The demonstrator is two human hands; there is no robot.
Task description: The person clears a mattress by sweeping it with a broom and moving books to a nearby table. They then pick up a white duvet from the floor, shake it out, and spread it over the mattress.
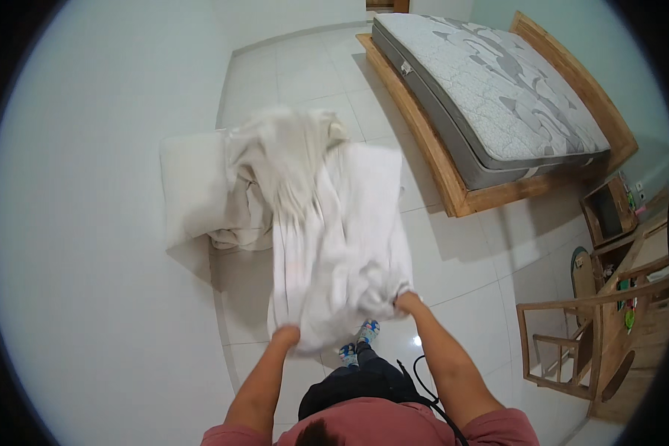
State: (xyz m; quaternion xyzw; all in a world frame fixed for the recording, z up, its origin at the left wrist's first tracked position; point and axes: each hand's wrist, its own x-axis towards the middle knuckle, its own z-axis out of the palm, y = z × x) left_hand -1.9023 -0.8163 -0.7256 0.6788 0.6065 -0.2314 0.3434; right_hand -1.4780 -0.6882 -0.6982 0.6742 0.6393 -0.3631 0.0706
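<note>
A large white bed sheet (364, 201) hangs in loose folds in front of me, blurred by motion in places. My left hand (286, 335) is closed on its near left corner. Gathered cloth at the near right edge is gripped in my right hand (406, 302). Beyond the sheet lies a heap of cream cloth (282, 152), partly covered by it; where one ends and the other begins is hard to make out. To the left of the heap, an off-white pillow-like block (193, 186) is against the wall.
A wooden bed frame (457, 195) with a bare grey-and-white mattress (498, 89) stands at the far right. Nearer on the right are a wooden chair (557, 305) and a wooden desk (647, 253). A white wall (104, 223) runs along the left, above pale floor tiles (461, 275).
</note>
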